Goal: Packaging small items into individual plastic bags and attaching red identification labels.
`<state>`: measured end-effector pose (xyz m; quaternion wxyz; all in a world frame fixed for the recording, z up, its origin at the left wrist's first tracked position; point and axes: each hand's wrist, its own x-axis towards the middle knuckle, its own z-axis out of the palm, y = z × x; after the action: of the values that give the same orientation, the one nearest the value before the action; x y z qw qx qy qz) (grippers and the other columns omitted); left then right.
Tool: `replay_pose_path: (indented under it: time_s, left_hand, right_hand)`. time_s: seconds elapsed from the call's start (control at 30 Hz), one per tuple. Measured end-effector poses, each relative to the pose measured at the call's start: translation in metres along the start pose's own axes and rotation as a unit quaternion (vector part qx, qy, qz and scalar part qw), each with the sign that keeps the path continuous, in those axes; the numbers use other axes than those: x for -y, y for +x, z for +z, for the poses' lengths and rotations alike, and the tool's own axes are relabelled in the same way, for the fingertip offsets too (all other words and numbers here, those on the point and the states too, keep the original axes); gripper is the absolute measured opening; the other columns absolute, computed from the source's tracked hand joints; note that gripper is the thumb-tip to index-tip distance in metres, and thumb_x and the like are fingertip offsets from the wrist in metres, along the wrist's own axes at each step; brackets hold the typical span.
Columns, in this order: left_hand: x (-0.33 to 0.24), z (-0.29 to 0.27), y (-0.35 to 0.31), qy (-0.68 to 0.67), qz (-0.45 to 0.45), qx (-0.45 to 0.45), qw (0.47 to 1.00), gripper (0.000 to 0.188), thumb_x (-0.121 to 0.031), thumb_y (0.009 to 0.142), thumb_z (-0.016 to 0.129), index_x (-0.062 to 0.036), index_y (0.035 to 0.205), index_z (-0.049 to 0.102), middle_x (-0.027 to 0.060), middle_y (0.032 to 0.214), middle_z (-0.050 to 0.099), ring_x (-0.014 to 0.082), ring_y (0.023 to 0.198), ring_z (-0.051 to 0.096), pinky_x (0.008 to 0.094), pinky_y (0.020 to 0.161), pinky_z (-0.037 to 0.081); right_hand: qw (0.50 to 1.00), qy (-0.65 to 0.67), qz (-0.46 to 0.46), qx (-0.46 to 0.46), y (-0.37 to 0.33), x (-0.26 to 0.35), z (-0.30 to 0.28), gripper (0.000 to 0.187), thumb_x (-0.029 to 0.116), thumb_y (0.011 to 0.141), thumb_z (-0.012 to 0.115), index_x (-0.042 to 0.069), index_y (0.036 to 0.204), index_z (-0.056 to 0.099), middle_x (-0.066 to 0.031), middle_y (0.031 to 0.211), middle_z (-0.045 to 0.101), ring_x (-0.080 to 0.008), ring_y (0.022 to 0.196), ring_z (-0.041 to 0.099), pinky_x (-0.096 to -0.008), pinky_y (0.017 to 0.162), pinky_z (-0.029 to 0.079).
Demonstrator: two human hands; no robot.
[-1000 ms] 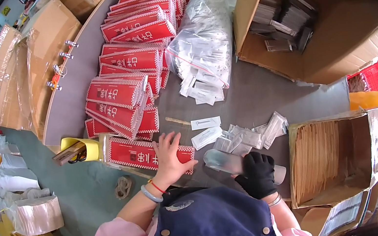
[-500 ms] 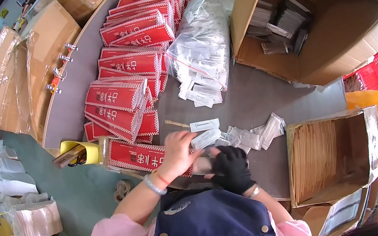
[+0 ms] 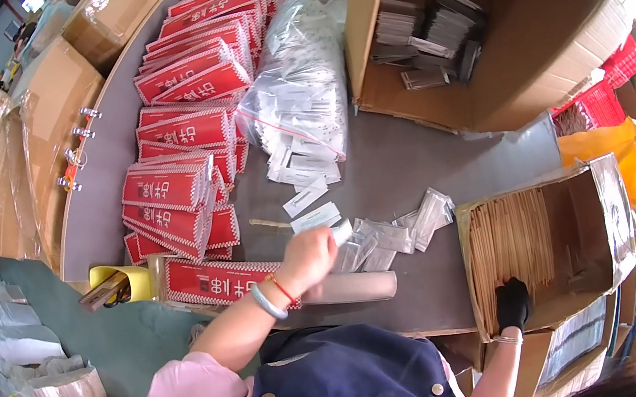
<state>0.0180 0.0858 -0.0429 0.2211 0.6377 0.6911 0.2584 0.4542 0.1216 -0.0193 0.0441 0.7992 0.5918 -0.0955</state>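
My left hand (image 3: 312, 258), bare with a red string and a pale bangle at the wrist, is closed on a small white packet (image 3: 341, 233). Below it a beige-grey cylinder (image 3: 357, 286) lies along the table's front edge. My right hand (image 3: 513, 303), in a black glove, reaches into a cardboard box (image 3: 616, 230) beside thin wooden sticks (image 3: 507, 239); its fingertips are hidden. More clear packets (image 3: 383, 240) lie right of my left hand. Two white packets (image 3: 316, 217) lie just beyond it. A red paper sleeve (image 3: 210, 280) lies to its left.
Stacked red sleeves (image 3: 166, 187) fill the table's left side, next to a clear bag of white packets (image 3: 300, 76). A large cardboard box (image 3: 561, 52) holding dark and pale packets stands far right. A yellow cup (image 3: 132, 283) hangs at the left edge. A thin stick (image 3: 270, 224) lies mid-table.
My right hand has left the table's middle and gone right, into the box of sticks. My left hand has moved slightly right and closed on a white packet. The beige-grey cylinder is now uncovered.
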Motion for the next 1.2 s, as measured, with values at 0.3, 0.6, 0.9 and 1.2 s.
replay_pose_path:
  time_s: [0.3,0.6,0.9,1.2]
  left_hand:
    - [-0.018,0.02,0.01,0.082,0.064,0.031,0.994,0.034,-0.021,0.072,0.08,-0.0029,0.092,0.059,0.0153,0.078,0.065,0.0369,0.075,0.066,0.0459,0.069,0.054]
    - [-0.057,-0.036,0.016,-0.06,0.039,0.179,0.981,0.026,-0.015,0.073,0.079,-0.0088,0.09,0.061,0.0141,0.075,0.066,0.0357,0.074,0.066,0.0437,0.064,0.051]
    - [-0.022,-0.042,-0.066,0.04,0.086,0.033,0.995,0.054,-0.023,0.061,0.086,-0.0101,0.11,0.067,0.0062,0.109,0.058,0.0287,0.108,0.052,0.0451,0.095,0.04]
    - [0.002,-0.048,-0.086,0.066,0.133,0.017,0.989,0.065,-0.023,0.058,0.086,-0.0032,0.115,0.063,0.0087,0.114,0.058,0.0309,0.107,0.051,0.0431,0.094,0.043]
  right_hand:
    - [0.996,0.085,0.0,0.0,-0.002,0.011,0.006,0.025,0.022,0.085,0.058,0.004,0.103,0.061,-0.0204,0.106,0.063,-0.0407,0.104,0.059,-0.0473,0.089,0.048]
    - [0.995,0.101,-0.025,0.013,-0.009,0.012,0.003,0.022,0.018,0.087,0.055,0.004,0.103,0.059,-0.0194,0.11,0.062,-0.0406,0.106,0.059,-0.047,0.09,0.048]
    - [0.966,0.241,-0.01,-0.098,-0.011,0.001,-0.017,0.021,0.008,0.096,0.051,-0.001,0.111,0.062,-0.0171,0.102,0.068,-0.0285,0.095,0.064,-0.0386,0.085,0.05]
    - [0.875,0.049,-0.469,0.114,-0.069,0.14,0.026,0.029,0.017,0.083,0.065,0.02,0.111,0.07,-0.0126,0.092,0.066,-0.0337,0.087,0.063,-0.0448,0.077,0.051]
